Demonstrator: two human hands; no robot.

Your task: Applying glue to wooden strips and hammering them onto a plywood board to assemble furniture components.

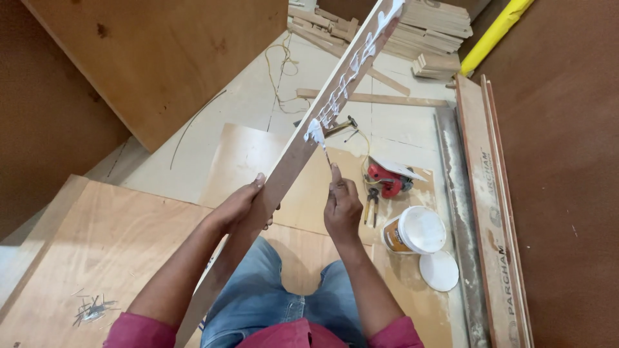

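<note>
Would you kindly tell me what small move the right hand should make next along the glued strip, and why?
Probably draw the thin stick in the right hand farther up the wooden strip: the white glue there lies in unspread blobs, while the left hand steadies the strip.

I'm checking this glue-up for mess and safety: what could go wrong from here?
1. The white glue lies thick on the tilted wood strip; it may run or drip onto the plywood sheet below.
2. The left hand alone holds the long strip, so it could wobble while the right hand spreads glue.
3. The open glue tub sits close by and might get knocked.
</note>
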